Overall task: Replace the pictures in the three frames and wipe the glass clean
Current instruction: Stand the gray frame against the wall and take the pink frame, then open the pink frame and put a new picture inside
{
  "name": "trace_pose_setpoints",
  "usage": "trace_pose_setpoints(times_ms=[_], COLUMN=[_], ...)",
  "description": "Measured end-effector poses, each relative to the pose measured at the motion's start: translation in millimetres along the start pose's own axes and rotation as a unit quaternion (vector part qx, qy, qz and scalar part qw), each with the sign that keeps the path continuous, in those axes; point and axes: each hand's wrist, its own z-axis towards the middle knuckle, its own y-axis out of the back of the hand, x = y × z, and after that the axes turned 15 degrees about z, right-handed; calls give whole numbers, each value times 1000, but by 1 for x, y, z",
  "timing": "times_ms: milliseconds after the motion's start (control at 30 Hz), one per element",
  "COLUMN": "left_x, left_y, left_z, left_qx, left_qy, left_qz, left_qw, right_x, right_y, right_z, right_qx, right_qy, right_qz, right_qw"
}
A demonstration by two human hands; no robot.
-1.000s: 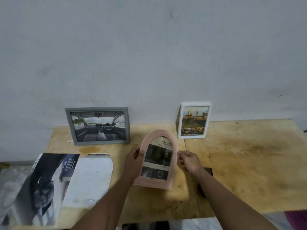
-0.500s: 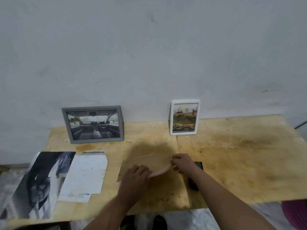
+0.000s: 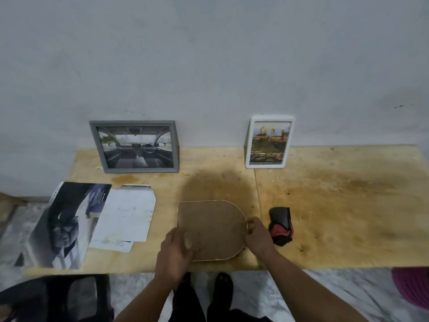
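The arched pink frame (image 3: 213, 226) lies face down on the wooden table (image 3: 336, 217), its brown backing up and its rounded end pointing right. My left hand (image 3: 177, 249) holds its straight left end, thumb on the backing. My right hand (image 3: 257, 233) pinches the rounded edge with its fingertips. A grey frame (image 3: 135, 147) with a car-interior picture leans on the wall at the back left. A white frame (image 3: 269, 142) with a yellow-toned picture leans at the back, right of centre.
Loose printed sheets lie at the left: a dark car brochure page (image 3: 67, 224) overhanging the table edge and a pale arch-cut sheet (image 3: 125, 214). A black-and-red cloth (image 3: 280, 225) sits just right of my right hand. A dark chair (image 3: 58, 296) stands below left.
The arched frame was held upright facing me, then tipped over and laid face down on the table with its arch to the right. Both hands stayed on it.
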Motion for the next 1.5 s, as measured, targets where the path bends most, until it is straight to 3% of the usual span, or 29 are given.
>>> trace_pose_setpoints(times_ms=[100, 233, 433, 933, 1500], left_x=[6, -2, 6, 6, 12], left_y=[6, 19, 17, 20, 2], left_z=[7, 3, -2, -3, -6], left_qx=[38, 58, 80, 96, -7], left_qy=[27, 41, 85, 83, 51], left_qz=[-127, -158, -171, -178, -105], left_qw=[991, 985, 978, 976, 993], right_x=[-3, -18, 2, -2, 20], right_y=[-6, -13, -18, 0, 18], right_z=[0, 10, -2, 25, 22], right_qx=[-39, -49, -73, -49, 53], right_qy=[15, 13, -11, -103, -208], right_qz=[-24, -69, -19, 66, 184], right_qw=[999, 996, 997, 991, 959])
